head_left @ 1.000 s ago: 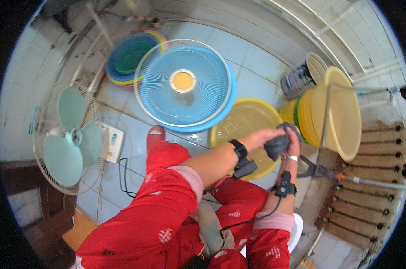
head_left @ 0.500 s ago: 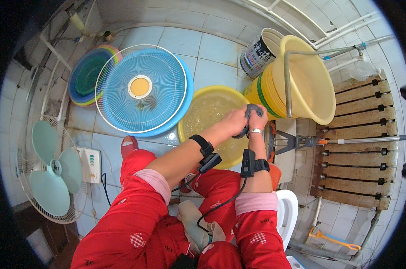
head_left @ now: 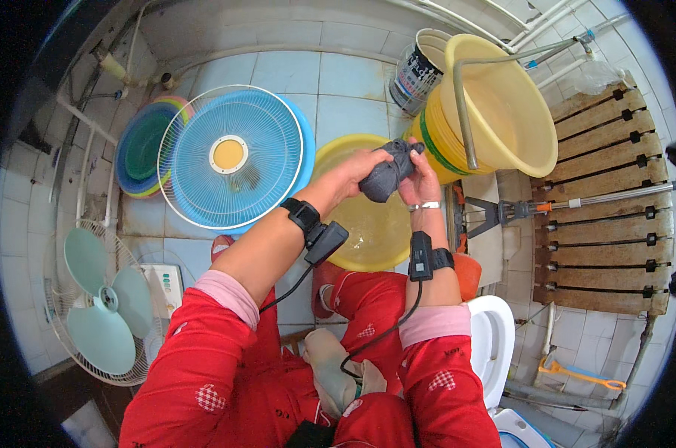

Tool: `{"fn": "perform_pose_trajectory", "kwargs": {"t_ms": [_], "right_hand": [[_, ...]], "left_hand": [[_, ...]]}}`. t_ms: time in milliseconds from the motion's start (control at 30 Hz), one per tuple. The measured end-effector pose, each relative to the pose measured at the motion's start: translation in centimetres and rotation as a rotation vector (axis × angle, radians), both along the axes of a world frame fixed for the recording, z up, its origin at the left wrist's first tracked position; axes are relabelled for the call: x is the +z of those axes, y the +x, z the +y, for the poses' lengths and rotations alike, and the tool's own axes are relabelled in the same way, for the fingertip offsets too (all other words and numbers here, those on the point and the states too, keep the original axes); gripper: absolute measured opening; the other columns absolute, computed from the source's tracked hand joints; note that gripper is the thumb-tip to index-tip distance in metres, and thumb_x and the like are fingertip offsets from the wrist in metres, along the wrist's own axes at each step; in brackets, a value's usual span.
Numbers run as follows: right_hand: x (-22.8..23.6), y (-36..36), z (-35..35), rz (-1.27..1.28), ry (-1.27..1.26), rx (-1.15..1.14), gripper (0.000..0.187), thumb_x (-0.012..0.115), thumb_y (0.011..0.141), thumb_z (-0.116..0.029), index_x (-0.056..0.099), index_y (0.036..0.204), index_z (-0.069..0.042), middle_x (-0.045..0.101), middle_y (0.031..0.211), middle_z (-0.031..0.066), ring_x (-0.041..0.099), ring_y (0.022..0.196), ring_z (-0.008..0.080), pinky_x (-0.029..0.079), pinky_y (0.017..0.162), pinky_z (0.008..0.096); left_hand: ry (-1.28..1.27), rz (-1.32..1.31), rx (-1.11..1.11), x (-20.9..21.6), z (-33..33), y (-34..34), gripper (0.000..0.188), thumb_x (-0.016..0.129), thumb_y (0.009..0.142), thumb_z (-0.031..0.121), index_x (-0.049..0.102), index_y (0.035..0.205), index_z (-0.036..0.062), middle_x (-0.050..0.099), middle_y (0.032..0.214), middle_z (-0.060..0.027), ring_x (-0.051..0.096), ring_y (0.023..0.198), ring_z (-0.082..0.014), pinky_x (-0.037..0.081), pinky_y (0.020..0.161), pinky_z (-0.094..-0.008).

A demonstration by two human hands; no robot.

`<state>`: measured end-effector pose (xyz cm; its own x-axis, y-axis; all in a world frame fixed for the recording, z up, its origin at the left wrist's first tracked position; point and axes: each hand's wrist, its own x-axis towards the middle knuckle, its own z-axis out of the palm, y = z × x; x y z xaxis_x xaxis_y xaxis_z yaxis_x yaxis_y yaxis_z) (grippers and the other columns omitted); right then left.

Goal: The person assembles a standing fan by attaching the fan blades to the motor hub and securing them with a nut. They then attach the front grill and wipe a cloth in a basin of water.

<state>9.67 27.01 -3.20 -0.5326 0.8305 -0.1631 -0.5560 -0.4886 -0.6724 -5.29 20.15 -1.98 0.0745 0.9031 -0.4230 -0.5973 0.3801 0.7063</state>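
A wet-looking dark grey cloth (head_left: 383, 178) is bunched into a lump between my two hands. My left hand (head_left: 355, 169) grips it on the left, with the fingers wrapped round it. On the other side my right hand (head_left: 423, 180) holds the cloth's upper right end, fingers closed. Both hands are above the yellow basin (head_left: 329, 254), which has water in it. Each forearm wears a black strapped device. A pale cloth (head_left: 327, 371) lies on my lap.
At left, a white wire fan guard (head_left: 191, 216) rests on a blue basin (head_left: 308, 142), near a fan with pale green blades (head_left: 99, 336). Yellow buckets (head_left: 540, 149) stand right of the basin, before a wooden slatted board (head_left: 603, 257) and a mop (head_left: 495, 214). A white toilet (head_left: 491, 317) is at lower right.
Both hands have come slightly nearer to me and left, with the cloth. More of the cloth now shows between them, as a rounded lump. The whole view has shifted a little.
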Motion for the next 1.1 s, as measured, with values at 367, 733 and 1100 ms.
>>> {"fn": "perform_pose_trajectory", "kwargs": {"t_ms": [367, 733, 1100], "right_hand": [[0.1, -1.1, 0.5, -0.365, 0.083, -0.137, 0.029, 0.074, 0.074, -0.006, 0.059, 0.099, 0.0, 0.064, 0.089, 0.0095, 0.064, 0.075, 0.0206, 0.055, 0.067, 0.0344], [-2.0, -2.2, 0.7, -0.636, 0.21, -0.397, 0.037, 0.08, 0.064, -0.007, 0.061, 0.095, -0.002, 0.061, 0.084, 0.0056, 0.059, 0.069, 0.016, 0.052, 0.062, 0.0317], [-3.3, -2.7, 1.7, -0.883, 0.179, -0.56, 0.034, 0.073, 0.066, -0.013, 0.062, 0.095, 0.001, 0.064, 0.086, 0.0086, 0.059, 0.07, 0.0184, 0.051, 0.068, 0.0338]], "left_hand": [[0.193, 0.331, -0.281, 0.4, -0.1, 0.3, 0.05, 0.078, 0.072, 0.032, 0.061, 0.109, 0.004, 0.066, 0.09, -0.0068, 0.063, 0.077, -0.0153, 0.051, 0.068, -0.0294], [0.112, 1.24, -0.162, -0.3, 0.2, 3.0, 0.055, 0.077, 0.065, 0.025, 0.052, 0.107, 0.0015, 0.065, 0.098, -0.0244, 0.063, 0.094, -0.0415, 0.05, 0.081, -0.0448], [0.322, 1.363, -0.105, 0.1, -0.9, 3.0, 0.043, 0.07, 0.077, 0.025, 0.051, 0.109, 0.0039, 0.064, 0.096, -0.0261, 0.061, 0.092, -0.0434, 0.049, 0.08, -0.05]]}}
